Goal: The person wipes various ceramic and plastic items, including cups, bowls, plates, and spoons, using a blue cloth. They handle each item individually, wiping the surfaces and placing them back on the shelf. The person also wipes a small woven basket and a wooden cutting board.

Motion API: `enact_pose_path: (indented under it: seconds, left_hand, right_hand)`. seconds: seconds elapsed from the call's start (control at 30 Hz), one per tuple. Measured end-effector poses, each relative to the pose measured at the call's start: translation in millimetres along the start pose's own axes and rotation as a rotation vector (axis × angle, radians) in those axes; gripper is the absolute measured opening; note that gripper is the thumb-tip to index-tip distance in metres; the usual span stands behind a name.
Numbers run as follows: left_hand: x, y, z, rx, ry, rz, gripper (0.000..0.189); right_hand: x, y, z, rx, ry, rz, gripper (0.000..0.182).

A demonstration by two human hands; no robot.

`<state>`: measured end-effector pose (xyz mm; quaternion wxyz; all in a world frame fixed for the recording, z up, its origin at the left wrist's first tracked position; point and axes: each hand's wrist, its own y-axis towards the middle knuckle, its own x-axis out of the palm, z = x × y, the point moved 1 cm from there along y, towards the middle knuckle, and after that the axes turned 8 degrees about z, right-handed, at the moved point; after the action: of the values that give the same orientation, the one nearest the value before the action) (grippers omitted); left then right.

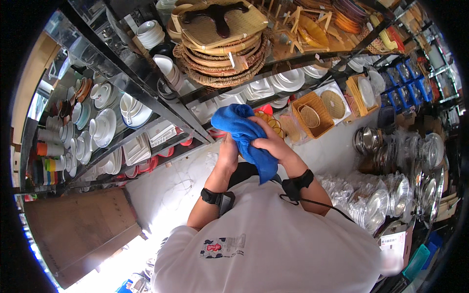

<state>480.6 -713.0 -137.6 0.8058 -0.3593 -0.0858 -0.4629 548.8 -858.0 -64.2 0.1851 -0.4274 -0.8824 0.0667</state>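
A blue cloth [240, 126], bunched and folded, is held in front of my chest by both hands. My right hand [273, 137] grips its right side, with the thumb and fingers pressed into the folds. On the other side, my left hand [228, 154] holds it from below, and the cloth hides most of those fingers. One end of the cloth hangs down towards my white shirt [267, 234]. Whether anything is wrapped inside cannot be seen. Past the cloth stand shelves with a stack of woven trays [223, 47], topped by a dark brown T-shaped object [218, 16].
White dishes and cups [104, 126] fill the left shelves. Wicker baskets [311, 113] line the lower shelf ahead. Plastic-wrapped metal ware [377, 201] stands on the right, below blue bins [406, 86]. A large cardboard box [80, 227] sits at lower left on the pale floor [165, 183].
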Motion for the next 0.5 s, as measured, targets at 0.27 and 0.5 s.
enact_pose_path:
  seconds: [0.27,0.5]
  left_hand:
    - [8.8,-8.0,14.3,0.082,-0.059,-0.066,0.041]
    - [14.1,-10.4,15.1,0.093,-0.083,-0.022,0.044]
  right_hand:
    - [-63.4,-32.3,-32.2,-0.225,0.556,0.296,0.085]
    - [-81.4,-38.9,-50.4,-0.49,0.059,0.504,0.072]
